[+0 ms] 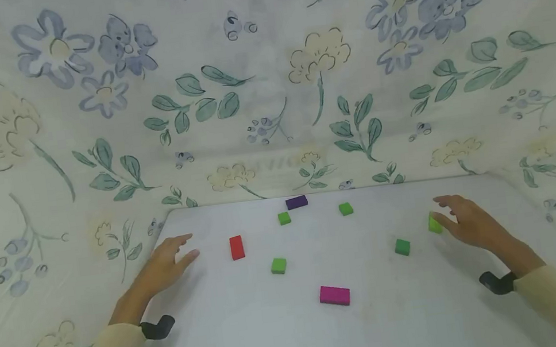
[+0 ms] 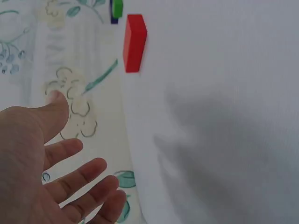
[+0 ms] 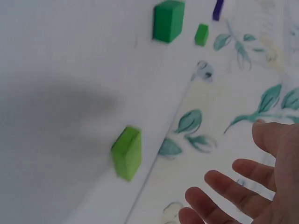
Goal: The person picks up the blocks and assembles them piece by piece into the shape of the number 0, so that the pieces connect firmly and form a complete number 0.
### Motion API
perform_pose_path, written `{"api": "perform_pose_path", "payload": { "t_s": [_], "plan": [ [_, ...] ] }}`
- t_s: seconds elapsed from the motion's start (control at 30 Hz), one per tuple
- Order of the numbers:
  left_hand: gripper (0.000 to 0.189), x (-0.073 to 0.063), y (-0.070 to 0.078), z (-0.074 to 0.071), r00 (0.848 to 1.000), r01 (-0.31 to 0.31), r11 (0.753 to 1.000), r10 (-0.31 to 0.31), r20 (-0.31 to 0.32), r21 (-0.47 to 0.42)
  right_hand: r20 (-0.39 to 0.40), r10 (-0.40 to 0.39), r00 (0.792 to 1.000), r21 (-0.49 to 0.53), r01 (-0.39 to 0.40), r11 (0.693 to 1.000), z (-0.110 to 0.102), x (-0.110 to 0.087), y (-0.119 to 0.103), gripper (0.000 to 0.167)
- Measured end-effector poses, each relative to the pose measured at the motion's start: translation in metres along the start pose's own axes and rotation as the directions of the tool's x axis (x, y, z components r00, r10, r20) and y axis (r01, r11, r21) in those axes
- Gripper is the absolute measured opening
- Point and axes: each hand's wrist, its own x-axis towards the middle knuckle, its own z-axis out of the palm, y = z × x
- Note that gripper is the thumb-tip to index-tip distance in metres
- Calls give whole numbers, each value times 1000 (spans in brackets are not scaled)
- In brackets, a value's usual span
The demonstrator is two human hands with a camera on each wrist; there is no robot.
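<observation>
In the head view my left hand (image 1: 166, 263) hovers at the left of the white table, its fingers spread and holding nothing. Nearest to it lies a red block (image 1: 237, 247). My right hand (image 1: 471, 223) hangs in the air at the right side, relaxed and holding nothing. Partly behind its thumb is a lime green block (image 1: 434, 222), which the right wrist view shows apart from the hand. A dark green block (image 1: 402, 247) lies a little to the left of that. Toward the front middle is a magenta block (image 1: 334, 295).
A purple block (image 1: 296, 202) lies at the table's back edge. Small green blocks lie near it (image 1: 284, 218), farther right (image 1: 346, 208) and nearer the middle (image 1: 279, 266). Floral cloth (image 1: 268, 93) rises behind and beside the white table (image 1: 226, 342).
</observation>
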Motion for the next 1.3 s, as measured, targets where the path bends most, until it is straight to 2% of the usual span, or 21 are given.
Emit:
{"api": "perform_pose_path", "payload": {
  "t_s": [0.1, 0.23, 0.4, 0.47, 0.57, 0.77, 1.03, 1.2, 1.3],
  "plan": [
    [55, -7, 13, 13, 1000, -25, 999, 24, -19, -36, -4, -10, 1000, 25, 10, 1000, 11, -5, -16, 51],
    [48, -13, 38, 28, 996, -91, 992, 92, 8, -84, -12, -43, 999, 69, 44, 997, 28, -9, -38, 47],
    [41, -12, 63, 47, 981, -183, 980, 187, 49, -81, 0, -108, 994, 156, 106, 982, 48, -9, -60, 42],
    [41, -11, 69, 54, 979, -191, 977, 197, 56, -99, 8, -133, 991, 181, 130, 975, 54, -8, -68, 40],
    [44, -9, 74, 62, 978, -181, 971, 195, 79, -153, 33, -176, 984, 210, 166, 963, 61, -7, -78, 37],
    [46, -5, 79, 72, 978, -123, 962, 159, 133, -244, 65, -246, 967, 253, 222, 942, 71, -3, -95, 34],
    [51, -5, 86, 84, 980, -107, 965, 143, 138, -238, 121, -286, 951, 314, 237, 919, 87, -7, -109, 32],
    [56, 1, 89, 87, 978, -120, 967, 155, 141, -226, 175, -312, 934, 358, 234, 904, 100, -11, -118, 37],
    [55, 7, 91, 94, 974, -150, 961, 184, 132, -232, 188, -332, 924, 346, 254, 903, 107, -16, -117, 40]
  ]
}}
